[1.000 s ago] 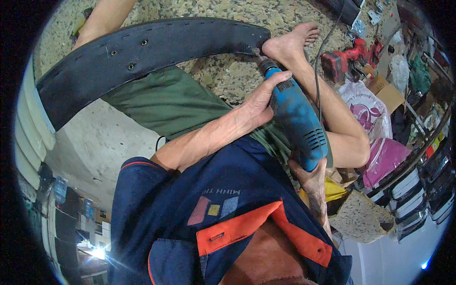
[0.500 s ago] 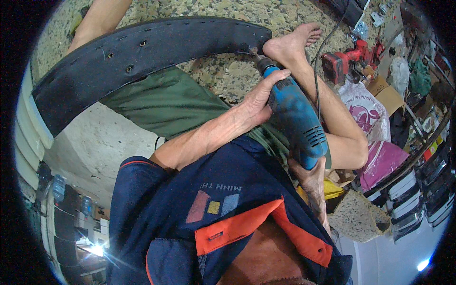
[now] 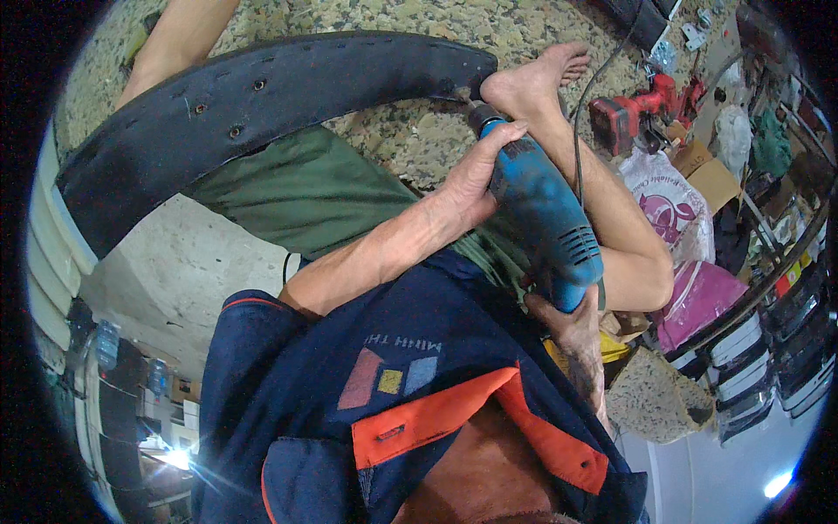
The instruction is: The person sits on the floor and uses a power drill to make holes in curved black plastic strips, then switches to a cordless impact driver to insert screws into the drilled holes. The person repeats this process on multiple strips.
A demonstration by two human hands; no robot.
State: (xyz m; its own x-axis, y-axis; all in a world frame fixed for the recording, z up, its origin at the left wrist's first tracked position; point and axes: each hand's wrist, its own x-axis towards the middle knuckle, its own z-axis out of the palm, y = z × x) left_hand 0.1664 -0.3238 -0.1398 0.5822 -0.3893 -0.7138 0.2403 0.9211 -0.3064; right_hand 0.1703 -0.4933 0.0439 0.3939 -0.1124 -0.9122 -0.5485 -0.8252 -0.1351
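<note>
A blue corded power drill lies slantwise across my lap, its chuck toward the top. My left hand is wrapped round its front housing just behind the chuck. At the rear end, my right hand grips the handle, partly hidden behind the drill body. The drill's tip meets a long curved black padded panel near its right end, beside my bare foot. Staple-like marks run along the panel's upper edge, and several small metal fittings sit in its left half.
A dark cord runs up from the drill past my leg. To the right lie a red cordless tool, a white printed bag, a cardboard box and a pink bag. Pale stacked pieces stand at the left.
Almost everything stays in place. The panel and my hands with the drill have shifted very slightly; the drill tip remains at the panel's right end.
</note>
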